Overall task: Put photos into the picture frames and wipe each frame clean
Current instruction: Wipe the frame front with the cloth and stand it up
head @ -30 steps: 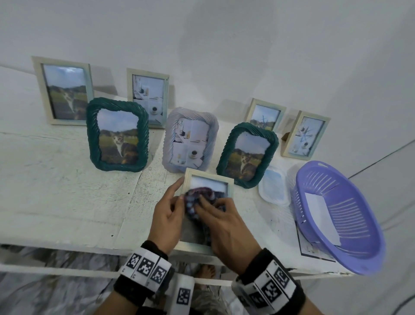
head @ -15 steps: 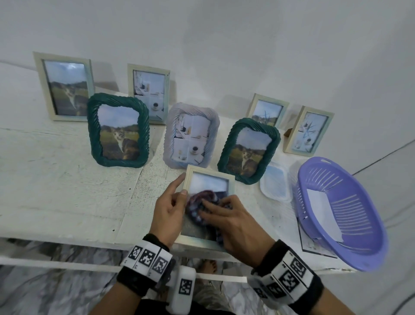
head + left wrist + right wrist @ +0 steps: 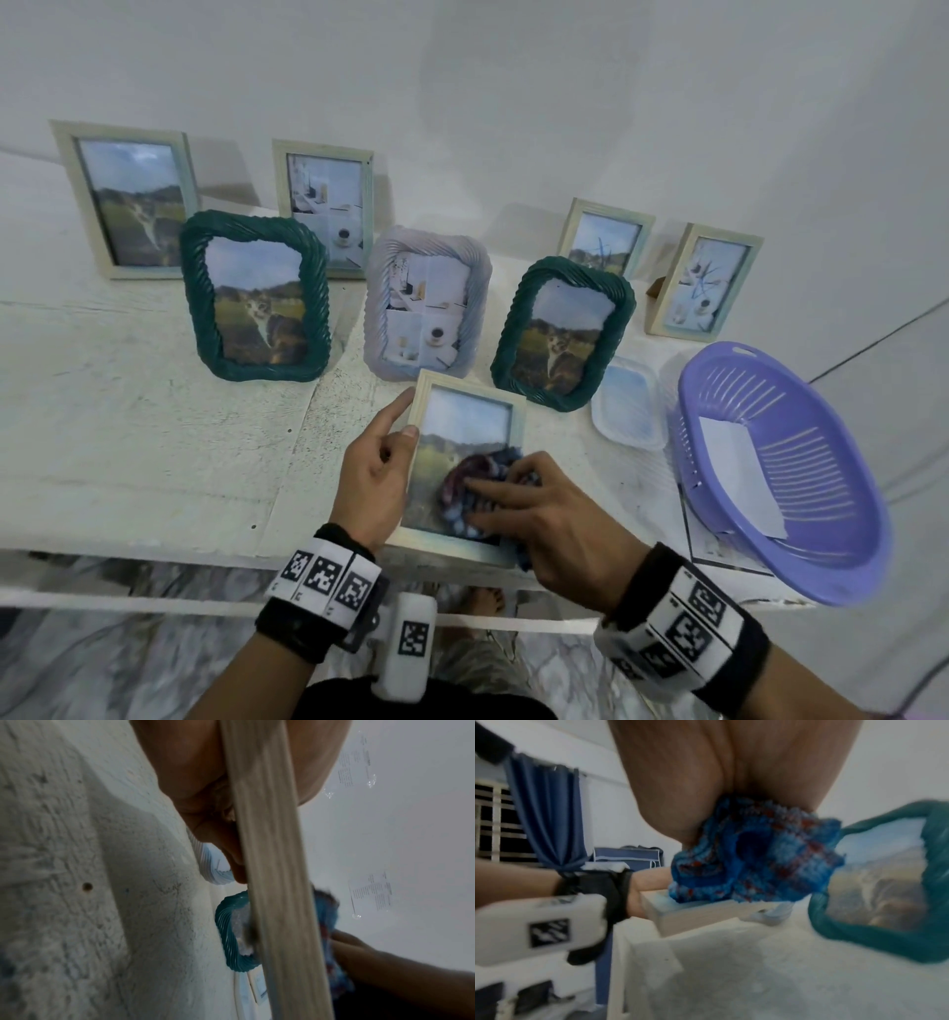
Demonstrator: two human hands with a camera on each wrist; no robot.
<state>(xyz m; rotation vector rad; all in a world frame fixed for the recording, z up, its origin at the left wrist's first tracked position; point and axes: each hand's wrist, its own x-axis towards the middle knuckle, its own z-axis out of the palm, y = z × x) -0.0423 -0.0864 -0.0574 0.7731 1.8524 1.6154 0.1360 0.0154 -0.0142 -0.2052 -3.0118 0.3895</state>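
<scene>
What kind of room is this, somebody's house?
Probably a room in a home. A rough white table stands against a plain wall with framed photos on it, and the right wrist view shows a blue curtain by a window and a blue storage box.

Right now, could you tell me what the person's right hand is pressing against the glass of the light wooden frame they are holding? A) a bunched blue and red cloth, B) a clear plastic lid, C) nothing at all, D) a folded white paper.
A: the right hand presses a bunched blue and red cloth on the glass of the light wooden frame, which the left hand grips by its edge.
</scene>
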